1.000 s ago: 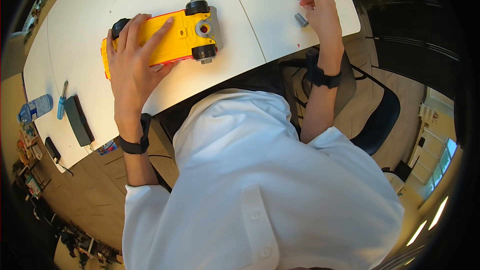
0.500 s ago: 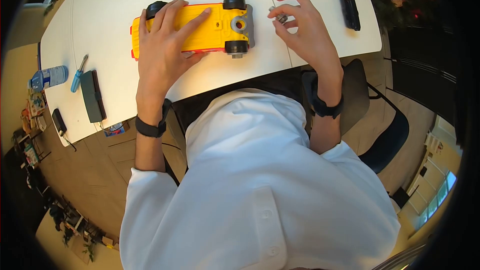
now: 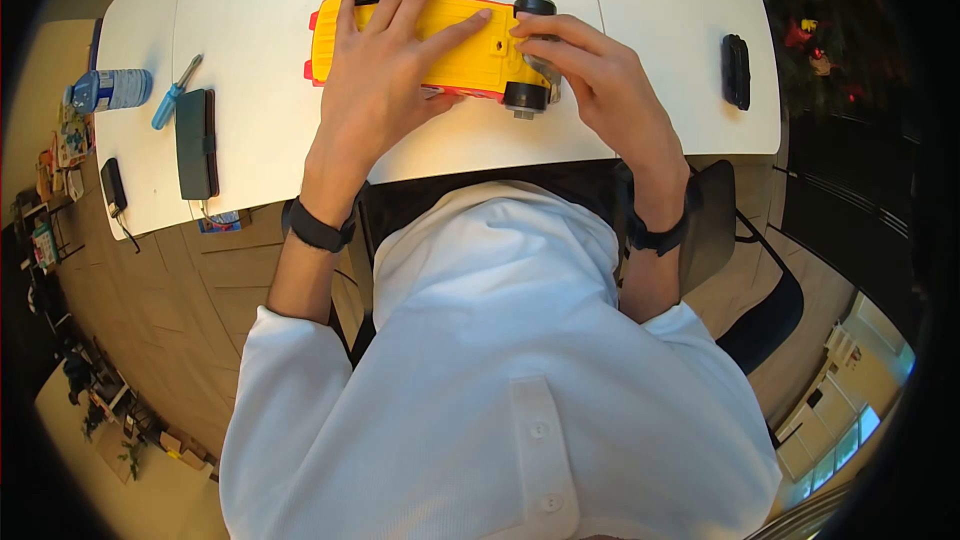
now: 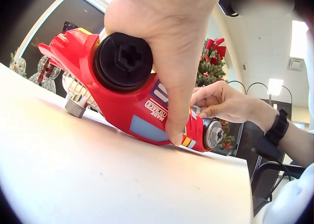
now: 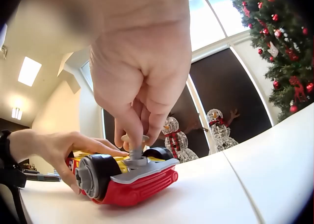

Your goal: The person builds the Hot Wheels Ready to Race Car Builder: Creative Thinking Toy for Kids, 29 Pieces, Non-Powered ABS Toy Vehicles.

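A toy car (image 3: 470, 65) with a yellow underside, red body and black wheels (image 3: 524, 97) lies upside down on the white table. My left hand (image 3: 375, 100) grips it across the underside, thumb along the near side and fingers toward the far edge. Between the thumb and fingers of my right hand (image 3: 620, 80) is a grey plastic bolt (image 5: 136, 151), pinched by its head. In the right wrist view its shaft points down at the grey part (image 5: 142, 170) on the car's end. The hole seen there earlier is hidden under the fingers in the head view.
On the left of the table lie a blue-handled screwdriver (image 3: 172, 100), a dark wallet-like case (image 3: 195, 150), a plastic bottle (image 3: 115, 90) and a small black device (image 3: 112, 185). A black case (image 3: 736, 72) lies at the right. A chair (image 3: 760, 310) stands beside the person.
My right hand has picked the bolt off the right of the table and carried it left to the car's end. The left hand keeps its hold on the car; the head view has shifted.
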### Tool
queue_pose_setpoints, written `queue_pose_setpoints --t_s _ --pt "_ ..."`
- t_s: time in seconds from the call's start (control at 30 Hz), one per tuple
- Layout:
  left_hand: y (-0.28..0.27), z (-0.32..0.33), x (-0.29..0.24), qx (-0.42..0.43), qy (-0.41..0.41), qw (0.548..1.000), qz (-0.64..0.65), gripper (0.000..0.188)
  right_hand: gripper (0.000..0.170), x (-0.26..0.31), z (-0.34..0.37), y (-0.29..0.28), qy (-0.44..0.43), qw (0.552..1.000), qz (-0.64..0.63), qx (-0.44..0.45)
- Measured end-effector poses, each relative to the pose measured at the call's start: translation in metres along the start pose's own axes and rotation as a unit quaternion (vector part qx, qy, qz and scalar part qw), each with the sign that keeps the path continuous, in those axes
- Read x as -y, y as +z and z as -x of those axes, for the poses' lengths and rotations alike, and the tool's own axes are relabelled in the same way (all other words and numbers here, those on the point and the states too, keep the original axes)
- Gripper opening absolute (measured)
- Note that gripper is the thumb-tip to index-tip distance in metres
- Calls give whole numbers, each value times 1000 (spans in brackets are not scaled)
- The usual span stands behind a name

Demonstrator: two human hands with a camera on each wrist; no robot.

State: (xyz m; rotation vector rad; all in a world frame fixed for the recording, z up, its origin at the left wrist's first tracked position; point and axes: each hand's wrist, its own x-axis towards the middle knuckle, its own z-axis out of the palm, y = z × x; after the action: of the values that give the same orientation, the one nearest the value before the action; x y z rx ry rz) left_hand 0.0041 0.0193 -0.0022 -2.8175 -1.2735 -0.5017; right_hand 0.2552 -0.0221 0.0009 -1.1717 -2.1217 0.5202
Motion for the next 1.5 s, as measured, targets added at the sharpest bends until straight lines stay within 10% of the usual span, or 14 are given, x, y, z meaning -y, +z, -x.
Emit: queue_pose_setpoints --t_s 0.33,0.4,0.5,0.7,1.43,1.5 --pt "1 1 0 1 17 1000 20 80 23 12 -2 1 66 994 90 11" --pt "-3 0 -1 11 32 999 24 80 19 32 -14 -6 341 902 264 5" --pt "-2 0 -6 13 21 999 29 82 20 48 -19 -22 395 898 191 12" --pt "6 -8 -2 -6 20 1000 20 84 21 12 11 -4 46 993 107 -16" --pt "6 -10 -21 -11 -19 1000 9 79 26 3 2 14 208 973 10 -103" --pt "9 -10 -26 -17 -24 999 14 79 25 13 0 10 196 966 158 -63"
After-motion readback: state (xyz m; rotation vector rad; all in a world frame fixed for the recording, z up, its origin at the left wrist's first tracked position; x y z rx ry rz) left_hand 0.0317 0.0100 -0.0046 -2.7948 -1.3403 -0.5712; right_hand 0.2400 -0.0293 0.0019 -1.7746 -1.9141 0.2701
